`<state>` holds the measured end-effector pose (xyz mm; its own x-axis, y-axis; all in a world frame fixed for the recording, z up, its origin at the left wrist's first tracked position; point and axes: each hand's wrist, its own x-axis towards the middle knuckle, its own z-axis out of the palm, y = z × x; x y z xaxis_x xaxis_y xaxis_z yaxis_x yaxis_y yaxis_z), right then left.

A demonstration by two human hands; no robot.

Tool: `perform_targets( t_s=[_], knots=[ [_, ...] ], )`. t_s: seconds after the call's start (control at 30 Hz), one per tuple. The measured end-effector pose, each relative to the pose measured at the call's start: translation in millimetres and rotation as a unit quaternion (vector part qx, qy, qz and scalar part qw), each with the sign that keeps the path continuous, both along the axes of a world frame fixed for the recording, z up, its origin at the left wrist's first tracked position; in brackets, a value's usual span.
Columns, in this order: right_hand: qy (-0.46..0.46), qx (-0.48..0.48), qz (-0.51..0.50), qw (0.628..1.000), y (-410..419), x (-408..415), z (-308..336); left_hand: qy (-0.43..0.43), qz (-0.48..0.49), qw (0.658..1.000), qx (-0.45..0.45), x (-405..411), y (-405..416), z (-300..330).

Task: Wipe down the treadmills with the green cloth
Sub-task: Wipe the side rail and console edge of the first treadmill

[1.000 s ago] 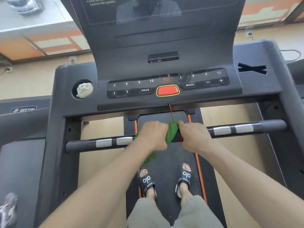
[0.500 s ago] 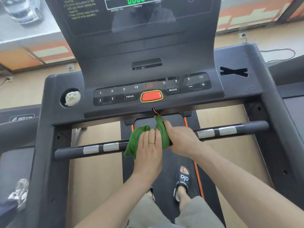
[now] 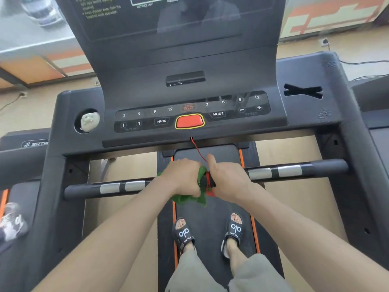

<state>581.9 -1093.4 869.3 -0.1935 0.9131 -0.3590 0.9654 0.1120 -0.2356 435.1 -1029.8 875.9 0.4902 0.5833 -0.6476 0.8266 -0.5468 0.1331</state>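
Observation:
I stand on a dark grey treadmill (image 3: 305, 114) facing its console. A black crossbar handlebar (image 3: 294, 171) with silver sensor plates runs across in front of me. My left hand (image 3: 181, 178) grips the green cloth (image 3: 201, 174), wrapped over the middle of the bar, and a fold of it hangs below. My right hand (image 3: 229, 180) curls round the bar just to the right, thumb raised, beside the red safety clip (image 3: 209, 185). The clip's red cord (image 3: 196, 147) leads up to the console.
The button panel with its red stop key (image 3: 189, 121) sits above the bar. A small white object (image 3: 89, 121) lies in the left cup holder. Neighbouring treadmills flank me, one at left (image 3: 21, 165) and one at right (image 3: 374, 123). My sandalled feet stand on the belt (image 3: 210, 209).
My left hand lay flat over the cloth; now its fingers are curled round the cloth on the bar. The right thumb has lifted. The red clip now shows between my hands.

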Motion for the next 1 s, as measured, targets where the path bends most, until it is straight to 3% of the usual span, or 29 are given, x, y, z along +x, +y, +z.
perform_targets(
  t_s=[0.07, 0.13, 0.17, 0.23, 0.3, 0.4, 0.53, 0.63, 0.7, 0.8, 0.87, 1.0],
  knots=[
    [0.005, 0.009, 0.002, 1.0, 0, -1, -1, 0.048, 0.048, 0.986, -0.154, 9, 20, 10],
    [-0.006, 0.032, 0.009, 0.999, -4, 3, -3, 0.065, 0.086, 0.972, -0.209, 13, 24, 10],
    [-0.022, 0.042, 0.015, 0.999, -6, 7, -4, 0.053, 0.089, 0.981, -0.164, 12, 17, 8],
    [-0.062, 0.044, 0.025, 0.997, -8, 19, -3, 0.008, 0.069, 0.996, 0.052, 5, -13, -2],
    [-0.067, 0.043, 0.022, 0.997, -11, 26, -3, -0.029, 0.036, 0.971, 0.233, -1, -52, -17],
    [-0.058, 0.032, 0.016, 0.998, -15, 35, 0, -0.085, -0.015, 0.933, 0.351, -8, -68, -26],
    [-0.06, -0.023, -0.005, 0.998, -24, 76, -2, -0.124, -0.135, 0.922, 0.341, -27, -39, 1],
    [-0.088, -0.067, -0.009, 0.994, -27, 114, 0, -0.169, -0.068, 0.912, 0.368, -10, -26, 53],
    [-0.11, -0.07, -0.016, 0.991, -28, 131, 3, -0.2, -0.049, 0.938, 0.28, 13, -32, 66],
    [-0.093, -0.079, -0.022, 0.992, -33, 142, 1, -0.134, -0.073, 0.976, 0.155, 56, -60, 36],
    [-0.079, -0.064, -0.025, 0.994, -37, 142, 0, -0.095, -0.061, 0.978, 0.178, 82, -74, 8],
    [-0.076, -0.009, -0.032, 0.997, -41, 139, -4, -0.11, -0.012, 0.968, 0.224, 107, -72, -5]
  ],
)
